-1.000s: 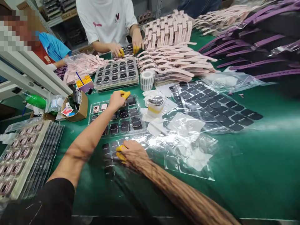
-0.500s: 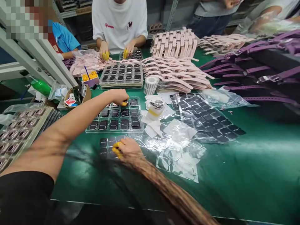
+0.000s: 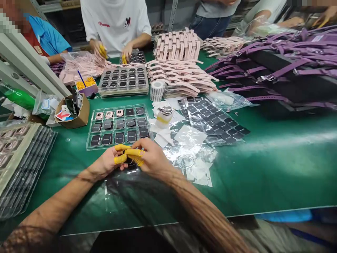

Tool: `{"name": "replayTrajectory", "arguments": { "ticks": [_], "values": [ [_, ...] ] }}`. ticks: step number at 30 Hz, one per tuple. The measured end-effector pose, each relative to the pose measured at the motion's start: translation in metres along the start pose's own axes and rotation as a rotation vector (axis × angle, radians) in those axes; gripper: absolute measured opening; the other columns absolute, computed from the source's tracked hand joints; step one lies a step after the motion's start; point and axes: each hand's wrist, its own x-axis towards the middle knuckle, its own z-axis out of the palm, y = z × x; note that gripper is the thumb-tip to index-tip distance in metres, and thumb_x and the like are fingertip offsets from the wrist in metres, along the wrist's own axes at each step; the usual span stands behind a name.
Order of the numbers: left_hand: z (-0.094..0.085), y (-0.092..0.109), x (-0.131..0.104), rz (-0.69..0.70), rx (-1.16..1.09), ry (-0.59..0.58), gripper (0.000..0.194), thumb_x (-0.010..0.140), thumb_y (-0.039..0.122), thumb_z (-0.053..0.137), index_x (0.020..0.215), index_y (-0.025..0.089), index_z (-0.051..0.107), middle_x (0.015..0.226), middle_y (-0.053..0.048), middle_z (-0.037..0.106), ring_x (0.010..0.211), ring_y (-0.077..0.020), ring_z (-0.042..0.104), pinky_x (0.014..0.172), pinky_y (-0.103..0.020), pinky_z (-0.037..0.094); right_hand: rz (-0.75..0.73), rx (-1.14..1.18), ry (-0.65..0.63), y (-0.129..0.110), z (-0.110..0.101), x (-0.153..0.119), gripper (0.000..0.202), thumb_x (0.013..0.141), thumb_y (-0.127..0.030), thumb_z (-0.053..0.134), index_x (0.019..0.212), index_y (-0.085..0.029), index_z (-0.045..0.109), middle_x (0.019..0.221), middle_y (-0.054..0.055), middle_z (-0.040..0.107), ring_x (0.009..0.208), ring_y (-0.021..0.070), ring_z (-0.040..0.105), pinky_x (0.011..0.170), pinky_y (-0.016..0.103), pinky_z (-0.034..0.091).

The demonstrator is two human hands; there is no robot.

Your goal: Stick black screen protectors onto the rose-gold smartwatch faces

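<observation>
My left hand (image 3: 107, 161), with yellow finger cots, is closed on a small dark watch case (image 3: 129, 161) in front of the clear tray (image 3: 88, 144). My right hand (image 3: 154, 158), also in yellow cots, meets it there with its fingers pinched together at the case. What the right fingertips hold, if anything, is hidden. In the tray are several square black watch faces (image 3: 119, 137); pink watch cases (image 3: 109, 114) lie in its back row. Below my hands lies a clear plastic sheet (image 3: 113, 196), partly covered and blurred.
A white dispenser bottle (image 3: 164, 117) stands among paper scraps. Black film sheets (image 3: 210, 119) lie to the right, below pink straps (image 3: 184, 79) and purple straps (image 3: 279, 73). Stacked trays (image 3: 28, 175) are at the left, near a cardboard box (image 3: 79, 117). A co-worker (image 3: 116, 28) works opposite.
My left hand has come back from the tray's back row to the front. My right hand has lifted from the small black film sheet to meet it. The view has swung right.
</observation>
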Motion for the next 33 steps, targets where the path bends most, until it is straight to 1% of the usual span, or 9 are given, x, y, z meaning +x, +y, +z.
{"name": "replayTrajectory", "arguments": {
  "ticks": [6,10,13,15,18,21,25,28,33],
  "values": [
    [-0.005,0.001,-0.002,-0.144,-0.224,-0.019,0.058,0.056,0.039,0.105,0.103,0.021,0.074,0.085,-0.003,0.075,0.065,-0.0126,0.070,0.058,-0.020,0.056,0.102,0.255,0.048,-0.018,0.005,0.001,0.013,0.098,-0.028,0.058,0.098,-0.032,0.070,0.110,0.006,0.072,0.101,0.0246,0.068,0.089,0.044,0.057],
    [-0.006,0.005,-0.001,0.009,-0.158,0.111,0.056,0.063,0.044,0.101,0.105,0.021,0.071,0.083,-0.001,0.073,0.062,-0.0123,0.067,0.055,-0.022,0.055,0.497,0.415,0.324,-0.020,-0.017,-0.020,0.019,0.099,-0.047,0.058,0.099,-0.031,0.067,0.093,0.001,0.071,0.077,0.0204,0.065,0.072,0.038,0.055],
    [-0.008,0.004,0.005,0.133,0.029,0.200,0.056,0.067,0.042,0.098,0.109,0.018,0.069,0.083,0.000,0.072,0.058,-0.0107,0.065,0.053,-0.023,0.054,0.775,0.021,0.235,-0.003,-0.038,-0.043,0.023,0.086,-0.051,0.072,0.088,-0.028,0.071,0.086,0.003,0.070,0.071,0.0228,0.061,0.067,0.039,0.048],
    [-0.010,0.001,0.009,0.142,0.071,0.180,0.059,0.065,0.037,0.099,0.111,0.017,0.069,0.085,-0.001,0.073,0.064,-0.0116,0.067,0.060,-0.024,0.059,0.823,-0.293,0.212,0.015,-0.049,-0.049,0.021,0.084,-0.048,0.073,0.092,-0.029,0.073,0.090,0.005,0.070,0.078,0.0271,0.062,0.069,0.041,0.046],
    [-0.011,-0.006,0.012,0.123,0.064,0.133,0.072,0.055,0.023,0.102,0.117,0.015,0.068,0.088,-0.002,0.075,0.075,-0.0139,0.072,0.075,-0.029,0.064,0.717,-0.566,0.229,0.042,-0.057,-0.041,0.029,0.090,-0.045,0.068,0.110,-0.026,0.075,0.107,0.014,0.068,0.099,0.0331,0.061,0.080,0.046,0.046],
    [-0.010,-0.013,0.013,0.124,0.059,0.152,0.077,0.050,0.017,0.103,0.118,0.013,0.068,0.084,-0.002,0.074,0.071,-0.0123,0.070,0.074,-0.028,0.063,0.573,-0.625,0.148,0.054,-0.051,-0.027,0.015,0.092,-0.033,0.066,0.092,-0.021,0.076,0.116,0.021,0.067,0.112,0.0369,0.056,0.092,0.052,0.044],
    [-0.008,-0.018,0.014,0.122,0.061,0.180,0.072,0.049,0.014,0.100,0.114,0.014,0.069,0.074,0.004,0.068,0.063,-0.0086,0.064,0.064,-0.022,0.056,0.300,-0.451,0.212,0.032,-0.022,-0.016,0.009,0.094,-0.028,0.066,0.086,-0.026,0.067,0.125,0.014,0.071,0.115,0.0349,0.056,0.098,0.054,0.040],
    [-0.008,-0.018,0.016,0.106,0.078,0.158,0.065,0.049,0.010,0.095,0.108,0.015,0.070,0.077,0.003,0.070,0.060,-0.0068,0.061,0.058,-0.020,0.050,0.042,-0.242,0.002,0.010,0.007,-0.001,0.006,0.096,-0.025,0.065,0.096,-0.029,0.070,0.107,0.006,0.074,0.103,0.0284,0.059,0.091,0.046,0.038],
    [-0.008,-0.017,0.016,0.094,0.057,0.150,0.057,0.051,0.009,0.092,0.104,0.017,0.071,0.078,0.002,0.071,0.056,-0.0064,0.057,0.054,-0.020,0.047,0.037,-0.241,0.026,0.005,0.027,0.017,0.011,0.099,-0.022,0.065,0.100,-0.027,0.074,0.097,0.005,0.073,0.094,0.0240,0.052,0.083,0.041,0.030]
  ]
}}
